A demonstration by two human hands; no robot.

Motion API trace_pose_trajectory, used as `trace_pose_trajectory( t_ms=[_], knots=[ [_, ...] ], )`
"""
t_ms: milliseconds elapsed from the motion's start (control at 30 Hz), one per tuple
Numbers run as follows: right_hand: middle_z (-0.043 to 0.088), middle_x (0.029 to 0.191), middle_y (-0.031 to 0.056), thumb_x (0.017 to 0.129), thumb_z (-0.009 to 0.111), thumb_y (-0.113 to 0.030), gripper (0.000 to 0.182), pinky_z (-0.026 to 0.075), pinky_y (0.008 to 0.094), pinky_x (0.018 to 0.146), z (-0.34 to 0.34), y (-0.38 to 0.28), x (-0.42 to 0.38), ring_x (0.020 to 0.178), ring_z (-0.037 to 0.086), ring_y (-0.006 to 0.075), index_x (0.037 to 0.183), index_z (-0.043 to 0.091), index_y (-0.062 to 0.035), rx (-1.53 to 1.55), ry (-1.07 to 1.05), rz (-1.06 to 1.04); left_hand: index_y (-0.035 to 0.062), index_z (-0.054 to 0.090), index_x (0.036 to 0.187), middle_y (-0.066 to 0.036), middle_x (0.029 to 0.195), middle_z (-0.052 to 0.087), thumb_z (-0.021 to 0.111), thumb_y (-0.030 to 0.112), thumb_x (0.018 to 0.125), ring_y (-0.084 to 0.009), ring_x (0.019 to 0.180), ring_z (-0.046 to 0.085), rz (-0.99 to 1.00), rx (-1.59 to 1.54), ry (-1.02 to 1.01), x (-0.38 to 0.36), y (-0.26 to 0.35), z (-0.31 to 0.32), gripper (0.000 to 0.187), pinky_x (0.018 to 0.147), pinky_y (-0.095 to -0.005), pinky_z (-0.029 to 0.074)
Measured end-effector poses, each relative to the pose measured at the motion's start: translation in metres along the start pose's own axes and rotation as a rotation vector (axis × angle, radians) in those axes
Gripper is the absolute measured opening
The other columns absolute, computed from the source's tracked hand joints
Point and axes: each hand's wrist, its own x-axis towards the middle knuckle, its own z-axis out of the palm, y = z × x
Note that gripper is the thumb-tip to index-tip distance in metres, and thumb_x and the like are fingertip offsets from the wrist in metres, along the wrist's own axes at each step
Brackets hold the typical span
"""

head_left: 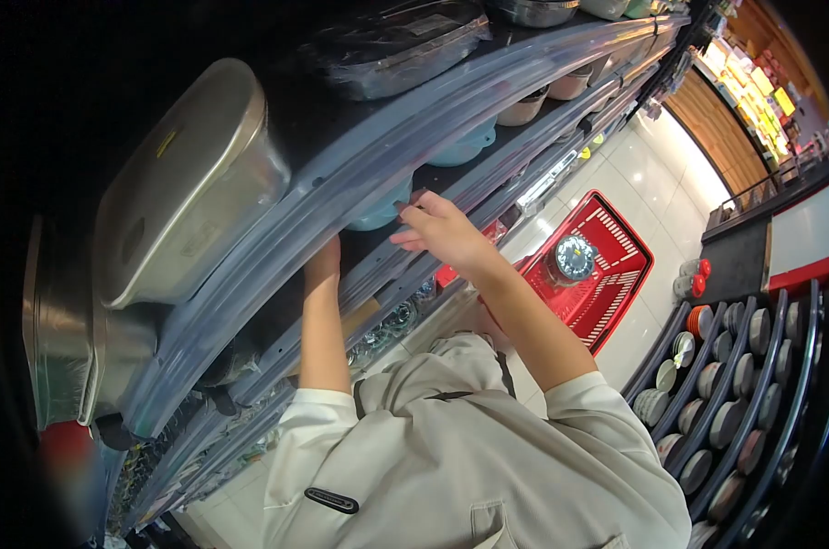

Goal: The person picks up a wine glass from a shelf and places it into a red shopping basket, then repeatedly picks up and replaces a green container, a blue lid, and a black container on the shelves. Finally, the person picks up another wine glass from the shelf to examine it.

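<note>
My right hand (446, 236) reaches in at the shelf, its fingers bent and spread apart, with the fingertips at the rim of a light blue bowl (375, 213). My left hand (323, 261) goes up behind the clear shelf-edge strip (341, 197), left of that bowl; its fingers are hidden there. Farther along the same shelf sits a second light blue dish (465, 146) with a wavy edge. On the shelf above, a lidded metal box (186, 183) stands close to a plastic-wrapped dark container (396, 50).
A red shopping basket (636, 261) stands on the tiled floor to the right, with a clear round container (575, 259) in it. Slanted racks of plates (707, 380) line the right side. Glassware (396, 318) fills a lower shelf beneath my arms.
</note>
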Motion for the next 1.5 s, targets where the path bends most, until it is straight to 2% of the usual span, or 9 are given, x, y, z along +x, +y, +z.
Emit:
trace_pose_trajectory(
  t_ms=[233,300,367,433,533,733,1033,1300,1500],
  knots=[
    [0.055,0.105,0.0096,0.093,0.053,-0.023,0.029,0.047,0.0306,0.083,-0.002,0.021,-0.003,0.097,0.059,0.0199,0.111,0.050,-0.0005,0.085,-0.067,-0.099,0.0020,0.033,0.139,-0.012,0.144,0.033,0.043,0.040,0.097,-0.0221,0.131,0.031,-0.144,-0.279,-0.014,0.010,-0.006,-0.011,0.058,0.108,-0.0354,0.024],
    [0.060,0.090,0.0052,0.091,0.057,-0.020,0.022,0.047,0.0267,0.074,-0.005,0.037,-0.019,0.082,0.056,0.0118,0.104,0.054,-0.0011,0.075,0.005,-0.297,0.0040,0.036,0.138,-0.012,0.141,0.037,0.046,0.038,0.096,-0.0224,0.130,0.033,-0.127,-0.058,0.073,0.003,-0.023,-0.023,0.055,0.108,-0.0375,0.025],
    [0.060,0.093,0.0048,0.092,0.056,-0.017,0.020,0.048,0.0258,0.075,-0.019,0.050,-0.043,0.084,0.058,0.0120,0.104,0.054,-0.0014,0.115,0.046,-0.314,0.0017,0.039,0.134,-0.014,0.136,0.041,0.048,0.032,0.095,-0.0235,0.127,0.038,-0.257,-0.329,0.258,-0.030,0.028,-0.012,0.050,0.106,-0.0378,0.029],
    [0.059,0.094,0.0048,0.093,0.055,-0.016,0.019,0.048,0.0254,0.076,-0.040,0.070,-0.067,0.087,0.059,0.0125,0.105,0.055,-0.0008,0.201,0.154,-0.309,-0.0017,0.040,0.131,-0.016,0.133,0.043,0.048,0.024,0.096,-0.0244,0.121,0.044,-0.040,-0.343,0.233,-0.069,0.044,-0.013,0.044,0.101,-0.0370,0.037],
    [0.060,0.101,0.0074,0.093,0.053,-0.013,0.018,0.049,0.0278,0.082,-0.093,0.130,-0.083,0.093,0.060,0.0153,0.106,0.055,-0.0006,0.271,0.306,-0.162,-0.0052,0.043,0.125,-0.017,0.123,0.050,0.044,0.019,0.097,-0.0229,0.108,0.053,0.068,-0.196,0.152,-0.127,0.052,-0.011,0.037,0.094,-0.0345,0.044],
    [0.059,0.092,0.0070,0.091,0.052,-0.012,0.016,0.050,0.0261,0.069,-0.173,0.221,-0.097,0.076,0.060,0.0157,0.103,0.053,-0.0017,0.352,0.672,0.114,-0.0029,0.059,0.101,-0.012,0.094,0.063,0.046,0.007,0.094,-0.0176,0.087,0.061,-0.231,0.121,-0.332,-0.194,0.009,0.015,0.018,0.081,-0.0295,0.047],
    [0.052,0.073,0.0030,0.089,0.046,-0.009,0.008,0.050,0.0314,0.070,-0.284,0.334,-0.077,0.071,0.052,0.0153,0.095,0.050,-0.0081,0.841,0.735,0.401,-0.0019,0.061,0.098,-0.016,0.086,0.064,0.051,0.005,0.089,-0.0247,0.078,0.065,-0.234,0.451,-0.625,-0.262,0.043,0.080,0.015,0.071,-0.0320,0.049],
    [0.051,0.102,0.0069,0.091,0.043,-0.005,0.018,0.047,0.0460,0.092,-0.343,0.366,-0.043,0.094,0.052,0.0214,0.107,0.050,-0.0045,0.966,1.138,0.314,-0.0011,0.061,0.101,-0.014,0.081,0.065,0.051,0.005,0.090,-0.0233,0.076,0.065,-0.421,0.509,-0.528,-0.317,0.056,0.091,0.016,0.072,-0.0321,0.050],
    [0.052,0.112,0.0046,0.091,0.042,-0.002,0.028,0.045,0.0426,0.096,-0.371,0.388,-0.032,0.108,0.050,0.0233,0.117,0.048,-0.0066,1.007,0.972,0.380,-0.0008,0.061,0.101,-0.014,0.081,0.065,0.051,0.002,0.089,-0.0220,0.074,0.066,-0.450,0.512,-0.382,-0.332,0.063,0.101,0.016,0.069,-0.0306,0.051]
  ],
)
